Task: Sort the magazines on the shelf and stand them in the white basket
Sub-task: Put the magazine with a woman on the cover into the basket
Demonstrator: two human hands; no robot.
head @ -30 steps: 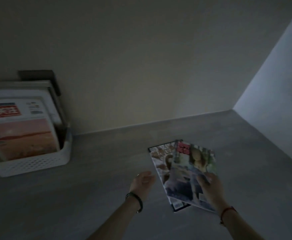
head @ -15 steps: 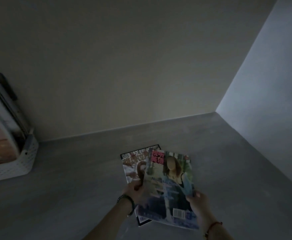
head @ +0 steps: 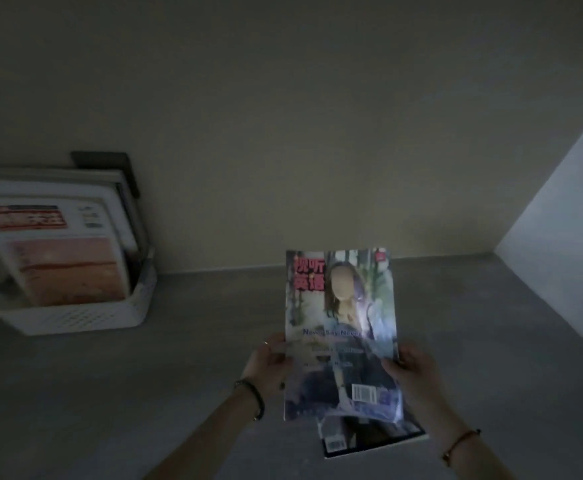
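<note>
Hands, left (head: 270,363) and right (head: 416,372), grip upright magazine (head: 340,327).

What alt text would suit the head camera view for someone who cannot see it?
Both hands, left hand and right hand, hold a magazine upright above another magazine lying on a dim grey shelf. At left, a white basket holds standing magazines.

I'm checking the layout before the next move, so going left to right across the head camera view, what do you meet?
White basket with magazines standing in it → left hand → held magazine → right hand. A second magazine lies under the held one, so it is left out of the order.
</note>
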